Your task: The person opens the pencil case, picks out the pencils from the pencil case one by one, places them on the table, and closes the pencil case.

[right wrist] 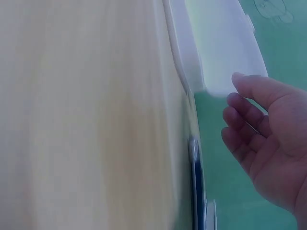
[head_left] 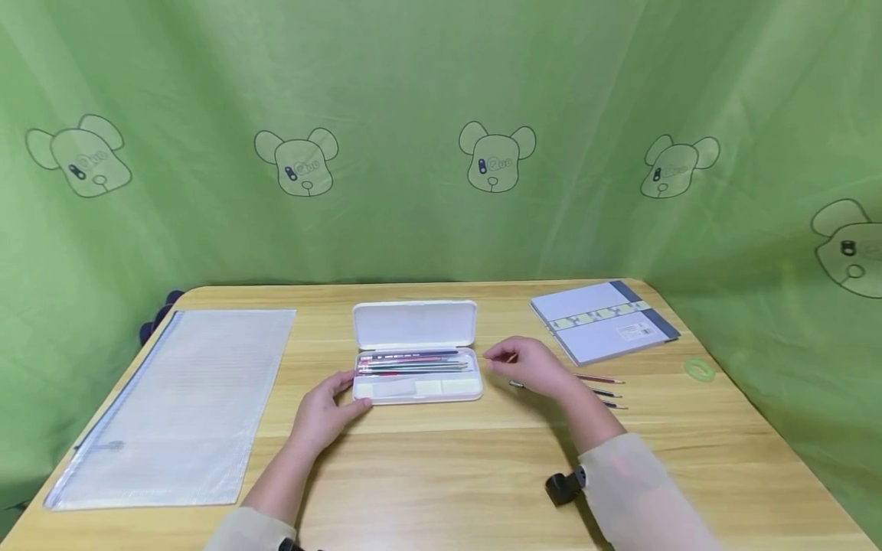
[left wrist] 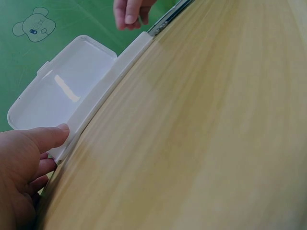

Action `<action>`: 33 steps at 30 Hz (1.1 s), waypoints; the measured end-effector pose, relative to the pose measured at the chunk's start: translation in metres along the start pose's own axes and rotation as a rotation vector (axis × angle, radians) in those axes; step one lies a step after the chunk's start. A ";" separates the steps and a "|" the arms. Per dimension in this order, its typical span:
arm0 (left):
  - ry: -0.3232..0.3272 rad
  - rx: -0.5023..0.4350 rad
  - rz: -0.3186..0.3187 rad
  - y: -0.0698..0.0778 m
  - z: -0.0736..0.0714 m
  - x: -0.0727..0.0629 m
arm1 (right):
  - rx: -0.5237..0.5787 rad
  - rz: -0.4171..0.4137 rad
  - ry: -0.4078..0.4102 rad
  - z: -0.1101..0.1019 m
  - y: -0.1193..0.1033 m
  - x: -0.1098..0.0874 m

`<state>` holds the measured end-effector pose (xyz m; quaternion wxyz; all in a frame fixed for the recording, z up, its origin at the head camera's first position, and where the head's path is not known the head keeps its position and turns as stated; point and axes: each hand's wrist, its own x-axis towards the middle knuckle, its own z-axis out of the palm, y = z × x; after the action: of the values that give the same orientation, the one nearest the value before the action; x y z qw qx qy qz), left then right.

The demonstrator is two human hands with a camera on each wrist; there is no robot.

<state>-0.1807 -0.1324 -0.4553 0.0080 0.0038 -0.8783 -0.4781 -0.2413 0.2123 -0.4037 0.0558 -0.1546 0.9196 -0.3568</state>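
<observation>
A white pencil case lies with its lid raised, and holds several pencils and pale white blocks. My left hand grips the case's left end, thumb on the front corner and fingers round the side. Just off the right end hovers my right hand, fingers loosely bent. In the right wrist view no object shows between its thumb and fingers. Several loose pencils lie beneath and beyond that hand, which partly hides them.
A translucent zip pouch covers the table's left side. At the back right lies a notebook with a patterned band, and near it a light green ring. A green curtain hangs behind the wooden table.
</observation>
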 end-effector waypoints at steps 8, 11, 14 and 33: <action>0.003 -0.001 0.007 -0.001 0.001 -0.001 | -0.001 -0.029 -0.037 0.017 -0.020 0.019; 0.003 0.000 0.008 -0.001 0.001 -0.001 | -0.022 -0.023 -0.050 0.023 -0.024 0.025; 0.002 0.001 0.006 -0.002 0.002 -0.001 | -0.062 -0.020 -0.065 0.028 -0.026 0.031; 0.007 0.001 0.013 -0.003 0.001 0.001 | -0.298 0.028 -0.141 0.042 -0.045 0.046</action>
<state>-0.1819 -0.1329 -0.4583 0.0142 -0.0004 -0.8785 -0.4776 -0.2650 0.1391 -0.4046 0.1015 -0.1730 0.9582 -0.2041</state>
